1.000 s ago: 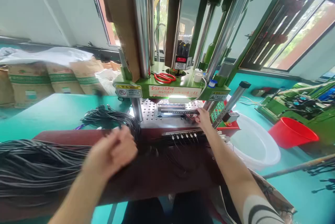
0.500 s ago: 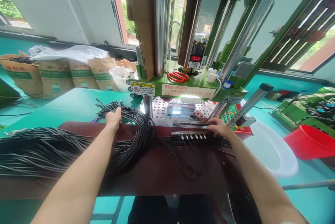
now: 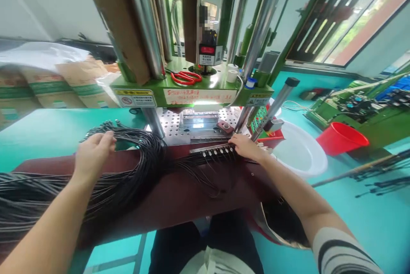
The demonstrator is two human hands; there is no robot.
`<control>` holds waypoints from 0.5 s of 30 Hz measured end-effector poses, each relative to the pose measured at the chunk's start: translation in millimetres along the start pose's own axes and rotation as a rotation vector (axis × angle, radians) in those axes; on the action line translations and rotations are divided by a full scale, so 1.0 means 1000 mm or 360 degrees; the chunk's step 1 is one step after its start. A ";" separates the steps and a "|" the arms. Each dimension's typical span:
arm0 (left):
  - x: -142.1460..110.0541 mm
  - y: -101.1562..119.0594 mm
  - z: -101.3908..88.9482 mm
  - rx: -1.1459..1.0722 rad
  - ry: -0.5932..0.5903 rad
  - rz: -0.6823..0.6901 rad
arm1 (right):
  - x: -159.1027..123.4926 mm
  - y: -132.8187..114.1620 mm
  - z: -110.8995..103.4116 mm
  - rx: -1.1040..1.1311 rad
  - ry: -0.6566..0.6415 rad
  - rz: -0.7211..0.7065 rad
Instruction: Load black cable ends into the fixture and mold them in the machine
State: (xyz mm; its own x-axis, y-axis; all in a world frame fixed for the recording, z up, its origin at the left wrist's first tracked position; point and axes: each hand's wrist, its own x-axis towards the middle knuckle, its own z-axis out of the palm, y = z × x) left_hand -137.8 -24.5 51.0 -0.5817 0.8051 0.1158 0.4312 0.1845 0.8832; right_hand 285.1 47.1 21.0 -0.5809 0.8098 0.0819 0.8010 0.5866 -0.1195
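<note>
My left hand point(image 3: 95, 153) is closed, fingertips pinched together, in front of the tip ends of a curved bundle of black cables point(image 3: 150, 150). Whatever it pinches is too small to make out. At the right end of a narrow metal bar point(image 3: 196, 151), my right hand point(image 3: 246, 145) has its fingers bent down onto the bar. Several cables with silvery tips point(image 3: 219, 151) are set in a row along this bar, and their thin black leads hang toward me. Behind it, a second metal strip point(image 3: 208, 139) lies at the front of the press bed.
A green press point(image 3: 192, 94) with steel columns stands ahead, red-handled scissors point(image 3: 185, 78) on its plate. More black cables point(image 3: 28, 197) cover the left of the brown table point(image 3: 192, 197). At right are a white tub point(image 3: 301, 150), a red bucket point(image 3: 341, 139) and a slanted metal post point(image 3: 277, 105).
The view has turned right and closer to the press. My left hand has drawn back slightly from the cable tips. My right hand has shifted from the rear strip toward the bar with cables.
</note>
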 end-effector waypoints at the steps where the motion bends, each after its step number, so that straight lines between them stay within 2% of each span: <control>1: -0.019 0.011 0.004 0.0047 -0.0031 0.0173 | -0.002 -0.005 -0.001 -0.0107 -0.0052 -0.0055; 3: -0.061 0.033 0.020 0.0138 -0.0364 0.0449 | -0.002 -0.012 -0.003 -0.0241 -0.0157 -0.0032; 5: -0.103 0.050 0.043 0.0232 -0.0911 0.0669 | 0.003 -0.014 -0.006 -0.0281 -0.0297 0.0032; 7: -0.137 0.058 0.070 0.0239 -0.1181 0.0849 | 0.011 -0.013 -0.013 -0.0252 -0.0421 0.0070; 10: -0.167 0.057 0.102 0.0209 -0.1215 0.0871 | 0.018 -0.006 -0.027 -0.0160 -0.0489 0.0103; 15: -0.179 0.049 0.130 0.0108 -0.1301 0.0798 | 0.020 0.000 -0.052 0.0052 -0.0377 0.0297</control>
State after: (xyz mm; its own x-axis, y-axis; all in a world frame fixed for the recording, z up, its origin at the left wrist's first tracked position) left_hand 76.5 -86.1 14.4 0.3309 0.9386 0.0975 0.5527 -0.2765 0.7862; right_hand 280.5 63.7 73.8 -0.4446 0.8781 -0.1769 0.8943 0.4241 -0.1427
